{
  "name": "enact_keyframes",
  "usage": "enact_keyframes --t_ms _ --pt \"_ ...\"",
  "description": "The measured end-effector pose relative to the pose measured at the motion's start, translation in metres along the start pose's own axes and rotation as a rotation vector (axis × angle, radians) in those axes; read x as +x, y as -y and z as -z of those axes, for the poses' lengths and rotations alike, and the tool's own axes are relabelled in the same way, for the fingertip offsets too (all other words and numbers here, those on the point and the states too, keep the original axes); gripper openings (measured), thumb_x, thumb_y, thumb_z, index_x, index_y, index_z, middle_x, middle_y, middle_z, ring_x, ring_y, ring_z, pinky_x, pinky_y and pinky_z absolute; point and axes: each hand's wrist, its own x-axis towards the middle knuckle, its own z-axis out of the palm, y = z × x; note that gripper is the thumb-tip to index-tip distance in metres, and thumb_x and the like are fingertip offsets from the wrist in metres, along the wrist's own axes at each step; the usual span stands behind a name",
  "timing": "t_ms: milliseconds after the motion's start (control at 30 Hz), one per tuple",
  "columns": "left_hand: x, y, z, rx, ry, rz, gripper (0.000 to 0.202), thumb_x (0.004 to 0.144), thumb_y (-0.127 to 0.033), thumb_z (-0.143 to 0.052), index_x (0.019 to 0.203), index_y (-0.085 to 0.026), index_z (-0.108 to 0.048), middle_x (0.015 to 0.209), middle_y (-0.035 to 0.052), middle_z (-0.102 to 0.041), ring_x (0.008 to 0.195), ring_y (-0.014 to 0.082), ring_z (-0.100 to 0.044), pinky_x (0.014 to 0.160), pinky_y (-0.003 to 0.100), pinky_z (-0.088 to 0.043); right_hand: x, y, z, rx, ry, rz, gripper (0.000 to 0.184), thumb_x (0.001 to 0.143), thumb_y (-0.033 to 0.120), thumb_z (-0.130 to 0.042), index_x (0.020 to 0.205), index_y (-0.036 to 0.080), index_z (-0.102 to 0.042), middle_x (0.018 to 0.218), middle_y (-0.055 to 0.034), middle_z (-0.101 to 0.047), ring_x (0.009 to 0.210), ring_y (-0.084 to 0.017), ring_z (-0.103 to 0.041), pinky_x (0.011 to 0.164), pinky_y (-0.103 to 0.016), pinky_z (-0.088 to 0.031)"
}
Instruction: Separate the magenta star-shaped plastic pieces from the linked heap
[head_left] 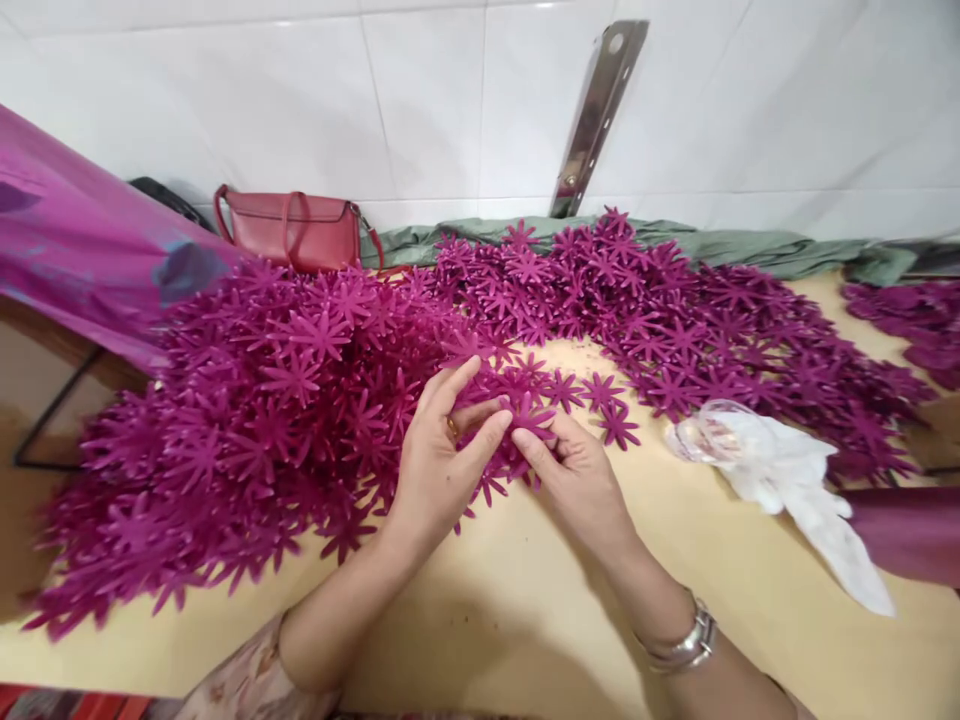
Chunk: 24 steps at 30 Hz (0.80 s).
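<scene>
Between my two hands is a purple flower-shaped piece (531, 418) with narrow, finger-like petals. My left hand (446, 445) pinches its left side between thumb and fingers, and a ring shows on one finger. My right hand (577, 470) grips the right side, thumb on top; a metal watch is on that wrist. Just beyond my hands, a few loose purple flower pieces (602, 392) lie on the table. A big heap of the same pieces (277, 400) rises on the left, close against my left hand. Another heap (675, 320) spreads along the back and right.
The pale yellow table (480, 610) has a white glove (795, 480) and a clear plastic roll or ring (709, 432) on its right. A red handbag (292, 228) stands at the back by the tiled wall. Purple cloth (97, 240) hangs at left; green cloth (750, 250) lines the back edge.
</scene>
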Motion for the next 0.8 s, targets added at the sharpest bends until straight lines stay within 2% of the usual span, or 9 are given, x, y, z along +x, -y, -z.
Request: enact_keyframes --t_ms 100,200,267,333,433,500,600,667,800 --pt "0.004 0.002 0.002 -0.090 -0.029 0.087 0.058 0.085 -0.025 -0.080 0.140 -0.026 -0.063 0.154 0.0106 -0.051 0.094 0.0153 -0.077 0.093 0.029 -0.064 0.001 -0.002 0.000 0.003 0.002 0.027 0.018 0.091 0.040 -0.073 0.086 0.023 -0.068 0.071 0.0040 -0.059 0.061 -0.013 -0.049 0.057 -0.026 -0.041" --pt "0.008 -0.001 0.008 -0.093 -0.128 0.062 0.058 0.083 -0.024 -0.082 0.138 -0.023 -0.064 0.149 0.0101 -0.058 0.091 0.0112 -0.076 0.089 0.022 -0.062 0.005 -0.002 0.008 -0.087 -0.100 0.041 0.022 0.090 0.042 -0.073 0.080 0.024 -0.065 0.071 0.0032 -0.060 0.064 -0.015 -0.053 0.062 -0.029 -0.044" --pt "0.009 -0.003 0.012 -0.085 -0.176 0.046 0.058 0.082 -0.025 -0.082 0.138 -0.023 -0.065 0.146 0.0094 -0.061 0.092 0.0116 -0.076 0.087 0.020 -0.061 0.007 0.000 0.015 -0.234 -0.233 0.132 0.021 0.094 0.044 -0.068 0.087 0.024 -0.070 0.089 -0.0020 -0.068 0.085 -0.020 -0.062 0.082 -0.036 -0.050" --pt "0.008 -0.004 0.012 -0.090 -0.178 0.060 0.058 0.082 -0.026 -0.083 0.137 -0.024 -0.066 0.145 0.0091 -0.062 0.091 0.0122 -0.076 0.085 0.021 -0.062 0.008 0.002 0.018 -0.376 -0.319 0.264 0.023 0.098 0.044 -0.062 0.103 0.025 -0.073 0.120 -0.0079 -0.069 0.119 -0.027 -0.060 0.108 -0.047 -0.042" --pt "0.004 0.000 0.007 -0.130 -0.130 0.099 0.058 0.080 -0.026 -0.084 0.136 -0.025 -0.067 0.146 0.0090 -0.062 0.090 0.0132 -0.077 0.087 0.024 -0.063 0.006 0.003 0.015 -0.390 -0.255 0.349 0.029 0.097 0.043 -0.065 0.120 0.027 -0.070 0.141 -0.0097 -0.062 0.138 -0.029 -0.050 0.121 -0.053 -0.031" --pt "0.001 0.003 0.002 -0.168 -0.084 0.113 0.057 0.080 -0.024 -0.084 0.135 -0.026 -0.067 0.147 0.0087 -0.060 0.093 0.0146 -0.078 0.091 0.027 -0.064 0.004 0.001 0.009 -0.273 -0.157 0.296 0.025 0.092 0.039 -0.072 0.115 0.027 -0.071 0.131 -0.0082 -0.067 0.128 -0.027 -0.059 0.115 -0.048 -0.041" --pt "-0.001 0.004 -0.002 -0.178 -0.063 0.074 0.056 0.081 -0.023 -0.083 0.134 -0.027 -0.067 0.147 0.0086 -0.060 0.103 0.0182 -0.078 0.097 0.029 -0.062 0.003 -0.004 0.004 -0.059 -0.129 0.125 0.011 0.090 0.034 -0.075 0.093 0.025 -0.070 0.100 -0.0025 -0.072 0.094 -0.021 -0.067 0.089 -0.036 -0.054" --pt "-0.002 0.001 0.000 -0.142 -0.088 0.039 0.050 0.085 -0.025 -0.081 0.133 -0.025 -0.067 0.144 0.0090 -0.061 0.109 0.0202 -0.077 0.101 0.030 -0.060 0.004 -0.008 0.004 0.017 -0.163 0.031 0.015 0.093 0.038 -0.072 0.087 0.024 -0.069 0.084 0.0003 -0.069 0.076 -0.017 -0.063 0.074 -0.031 -0.052" --pt "-0.003 -0.004 0.004 -0.084 -0.126 0.020 0.038 0.092 -0.031 -0.074 0.130 -0.023 -0.070 0.139 0.0099 -0.066 0.113 0.0227 -0.076 0.107 0.035 -0.058 0.006 -0.013 0.011 0.053 -0.190 -0.035 0.037 0.099 0.050 -0.062 0.075 0.022 -0.067 0.072 0.0007 -0.064 0.068 -0.015 -0.055 0.068 -0.028 -0.047"
